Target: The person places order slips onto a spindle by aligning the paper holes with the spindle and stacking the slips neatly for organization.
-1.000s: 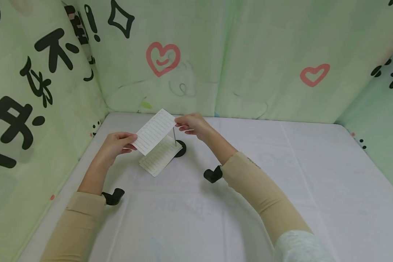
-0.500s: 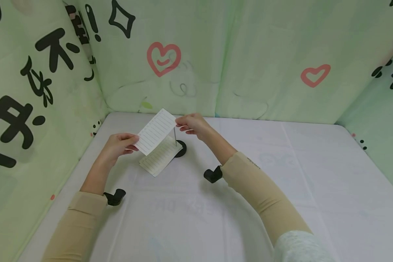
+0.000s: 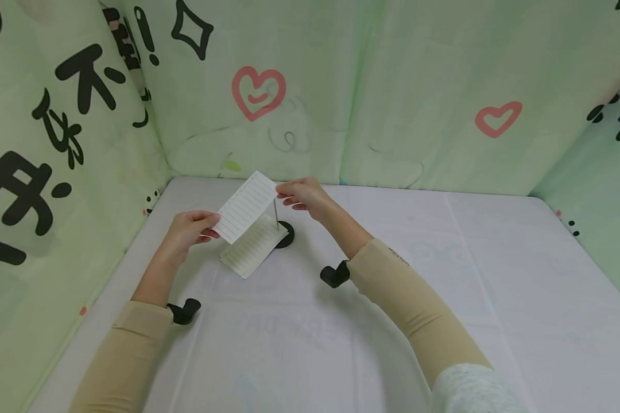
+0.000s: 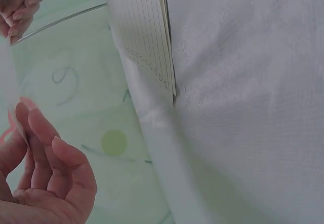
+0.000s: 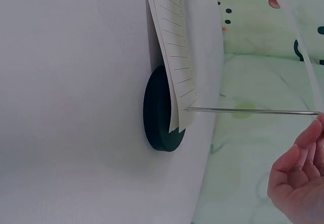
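Observation:
A white lined paper slip (image 3: pixel 247 207) is held up tilted in the air between both hands. My left hand (image 3: pixel 188 232) pinches its near-left corner between thumb and fingers. At the far-right corner, my right hand (image 3: pixel 307 198) pinches the slip right by the tip of a bill spike. The spike's thin metal rod (image 5: pixel 253 111) rises from a round black base (image 5: pixel 157 110). Several lined slips (image 3: pixel 250 246) lie low on the rod, pierced near one edge, and partly cover the base. The right wrist view shows the rod's tip at the right fingertips, hidden there.
A white cloth covers the table (image 3: pixel 392 321). Green printed curtains (image 3: pixel 413 80) stand along its back and sides. A black wrist mount (image 3: pixel 186 311) sits on the left wrist and another black mount (image 3: pixel 334 275) on the right, both above the cloth.
My left hand has shifted very slightly to the right, still pinching the slip. The right hand, the slip and the bill spike stay almost where they were.

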The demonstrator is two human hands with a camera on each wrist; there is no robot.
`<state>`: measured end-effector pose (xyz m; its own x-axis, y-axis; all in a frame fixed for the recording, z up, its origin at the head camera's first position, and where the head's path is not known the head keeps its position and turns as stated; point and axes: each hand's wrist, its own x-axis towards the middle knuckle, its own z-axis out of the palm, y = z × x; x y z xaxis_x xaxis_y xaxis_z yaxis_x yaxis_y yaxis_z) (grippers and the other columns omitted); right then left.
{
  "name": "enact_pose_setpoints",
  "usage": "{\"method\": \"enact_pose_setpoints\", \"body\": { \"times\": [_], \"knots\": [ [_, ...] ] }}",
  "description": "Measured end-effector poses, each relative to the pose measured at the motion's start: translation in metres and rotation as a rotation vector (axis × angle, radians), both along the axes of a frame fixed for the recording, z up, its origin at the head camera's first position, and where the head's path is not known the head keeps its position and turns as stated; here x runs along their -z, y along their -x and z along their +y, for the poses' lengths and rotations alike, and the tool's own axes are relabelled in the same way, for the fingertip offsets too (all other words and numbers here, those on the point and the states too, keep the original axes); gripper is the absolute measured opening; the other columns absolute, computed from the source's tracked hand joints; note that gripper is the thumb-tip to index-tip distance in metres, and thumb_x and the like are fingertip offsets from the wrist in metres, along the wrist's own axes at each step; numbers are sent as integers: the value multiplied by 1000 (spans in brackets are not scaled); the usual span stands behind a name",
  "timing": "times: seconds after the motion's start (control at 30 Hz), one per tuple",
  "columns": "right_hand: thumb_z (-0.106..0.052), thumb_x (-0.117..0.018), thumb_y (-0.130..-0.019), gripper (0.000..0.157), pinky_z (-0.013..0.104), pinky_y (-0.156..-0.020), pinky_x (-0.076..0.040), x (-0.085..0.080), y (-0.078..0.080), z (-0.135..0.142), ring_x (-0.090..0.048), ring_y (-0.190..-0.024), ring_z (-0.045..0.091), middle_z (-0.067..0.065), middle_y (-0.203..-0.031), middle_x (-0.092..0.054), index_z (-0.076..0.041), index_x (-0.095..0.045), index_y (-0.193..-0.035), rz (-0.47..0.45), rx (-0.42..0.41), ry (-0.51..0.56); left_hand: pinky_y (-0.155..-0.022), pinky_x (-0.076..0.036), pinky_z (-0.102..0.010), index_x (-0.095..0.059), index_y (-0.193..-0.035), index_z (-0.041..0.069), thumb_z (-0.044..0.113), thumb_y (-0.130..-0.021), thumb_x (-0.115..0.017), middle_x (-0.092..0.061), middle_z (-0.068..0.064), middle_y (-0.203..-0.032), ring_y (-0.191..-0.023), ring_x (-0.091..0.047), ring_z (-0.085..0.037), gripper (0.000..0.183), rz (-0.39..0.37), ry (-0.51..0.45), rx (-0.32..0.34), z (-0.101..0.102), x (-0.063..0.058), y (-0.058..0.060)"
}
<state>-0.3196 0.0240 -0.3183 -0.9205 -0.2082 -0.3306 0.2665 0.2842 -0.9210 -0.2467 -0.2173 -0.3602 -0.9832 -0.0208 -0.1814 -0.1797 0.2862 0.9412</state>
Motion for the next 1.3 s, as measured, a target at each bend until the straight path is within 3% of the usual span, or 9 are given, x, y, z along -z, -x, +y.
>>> {"method": "enact_pose_setpoints", "body": {
  "times": [0.33, 0.67, 0.87, 1.0, 1.13, 1.23, 1.3],
  "knots": [
    [-19, -60, -89, 23, 23, -65, -42, 0, 1, -1, -56, -71, 13, 5, -92, -64, -3, -64, -105, -3, 9, 9, -63, -47, -18, -51, -117, -10, 24, -91, -57, -60, 14, -65, -61, -59, -2, 43, -5, -23, -1, 1, 0, 1],
    [-20, -59, -89, 23, 29, -76, -43, 2, 6, -1, -57, -73, 14, 1, -83, -61, -3, -64, -104, -34, 36, -6, -63, -46, -18, -49, -119, -11, 23, -92, -56, -59, 14, -65, -61, -59, -2, 45, -19, -35, -1, 6, 5, 4],
    [-20, -60, -89, 23, 29, -74, -43, 1, 7, -3, -56, -70, 12, 1, -84, -62, -3, -64, -104, -24, 37, -26, -67, -47, -22, -51, -119, -8, 26, -92, -55, -59, 13, -67, -63, -59, -3, 43, -37, -5, -22, 9, 10, 6],
    [-19, -60, -88, 24, 29, -72, -42, 9, 8, -1, -56, -71, 13, 4, -90, -63, -2, -64, -104, -5, 17, -49, -66, -46, -21, -51, -118, -9, 23, -93, -54, -58, 13, -67, -61, -58, -2, 41, -50, 17, -26, 10, 13, 6],
    [-19, -60, -88, 26, 29, -72, -42, 24, 9, 4, -60, -89, 24, 7, -97, -64, -3, -64, -109, -8, -25, -86, -64, -46, -21, -51, -118, -10, 21, -93, -54, -58, 12, -66, -61, -58, -2, 40, -65, 50, -9, 11, 18, 5],
    [-20, -60, -89, 27, 32, -78, -44, 30, 8, 7, -59, -97, 27, 7, -98, -64, -3, -64, -110, -9, -71, -121, -64, -45, -23, -51, -119, -9, 21, -93, -54, -58, 11, -67, -61, -58, -3, 40, -89, 70, -5, 10, 20, 3],
    [-21, -60, -88, 27, 35, -83, -44, 32, 7, 9, -60, -94, 25, 6, -96, -64, -3, -64, -108, -5, -99, -134, -65, -44, -24, -51, -120, -8, 21, -93, -54, -59, 10, -69, -62, -59, -4, 40, -110, 84, -4, 10, 21, 3]
  ]
}}
